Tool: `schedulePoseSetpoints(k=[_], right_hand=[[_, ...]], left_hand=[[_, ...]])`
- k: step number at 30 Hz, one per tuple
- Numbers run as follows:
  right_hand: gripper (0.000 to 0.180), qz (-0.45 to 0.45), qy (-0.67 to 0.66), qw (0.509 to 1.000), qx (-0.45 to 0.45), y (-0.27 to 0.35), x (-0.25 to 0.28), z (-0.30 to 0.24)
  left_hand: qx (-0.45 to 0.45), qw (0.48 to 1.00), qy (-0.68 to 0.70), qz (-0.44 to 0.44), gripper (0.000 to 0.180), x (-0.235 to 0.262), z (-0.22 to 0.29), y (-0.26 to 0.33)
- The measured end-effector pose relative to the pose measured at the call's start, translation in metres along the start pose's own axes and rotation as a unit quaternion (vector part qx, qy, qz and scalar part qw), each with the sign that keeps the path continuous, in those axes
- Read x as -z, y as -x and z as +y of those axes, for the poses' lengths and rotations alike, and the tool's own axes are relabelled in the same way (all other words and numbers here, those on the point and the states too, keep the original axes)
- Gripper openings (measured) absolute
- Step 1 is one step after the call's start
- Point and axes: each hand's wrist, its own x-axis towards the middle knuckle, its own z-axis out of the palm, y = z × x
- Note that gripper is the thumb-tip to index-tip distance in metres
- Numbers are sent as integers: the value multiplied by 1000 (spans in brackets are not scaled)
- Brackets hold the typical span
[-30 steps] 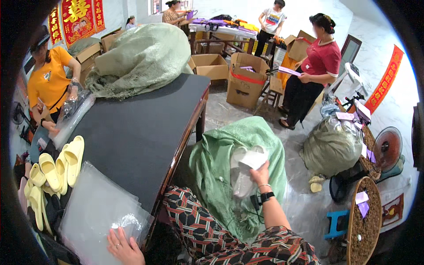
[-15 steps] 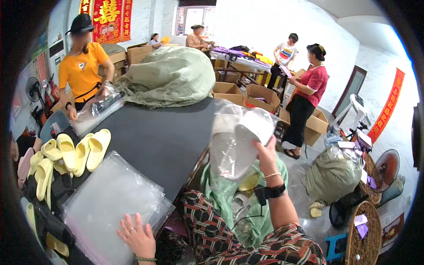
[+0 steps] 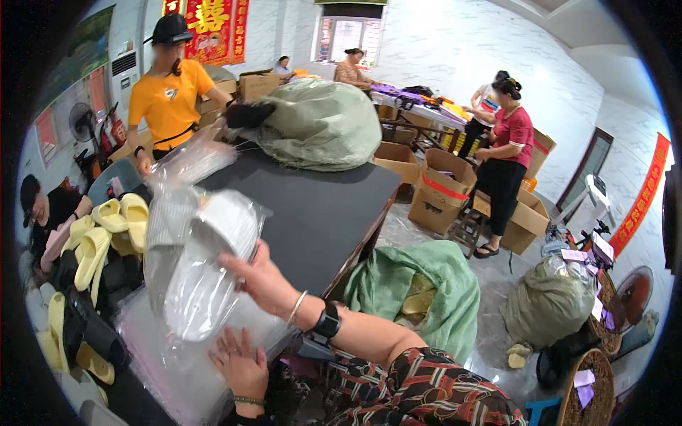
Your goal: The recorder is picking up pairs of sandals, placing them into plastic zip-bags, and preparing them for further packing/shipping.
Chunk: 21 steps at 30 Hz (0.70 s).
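My right hand (image 3: pixel 266 284) is closed on a pair of pale grey slippers (image 3: pixel 220 234) inside a clear plastic bag, gripping them at their right side. The pair hangs tilted over a stack of clear plastic bags (image 3: pixel 145 344) on the dark table. Flat on the near part of that stack lies my left hand (image 3: pixel 240 366), its fingers apart and holding nothing. The bagged slippers hide part of the stack.
Yellow slippers (image 3: pixel 91 252) and black ones crowd the table's left edge. A large sack (image 3: pixel 320 124) sits on the dark table (image 3: pixel 312 206), beside a co-worker in orange (image 3: pixel 170 99). To the right stand an open green sack (image 3: pixel 444 284) and cardboard boxes (image 3: pixel 440 195).
My right hand has carried the bagged slippers leftward, from above the green sack to above the bag stack. My left hand stays on the stack. The orange-clad co-worker now reaches toward the large sack.
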Motion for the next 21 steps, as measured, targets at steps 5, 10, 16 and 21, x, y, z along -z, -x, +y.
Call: schedulePoseSetpoints(k=[5, 10, 16, 21], right_hand=[[75, -166, -83, 957, -223, 12, 35, 107], [68, -169, 57, 944, -279, 30, 29, 67], [19, -141, 630, 748, 153, 6, 39, 37], [30, -63, 609, 775, 155, -43, 48, 33]], left_hand=[[-10, 995, 101, -24, 47, 14, 8, -8], [-1, 991, 133, -7, 32, 15, 6, -9], [5, 996, 16, 88, 46, 29, 7, -5], [3, 994, 54, 94, 50, 18, 8, -2]])
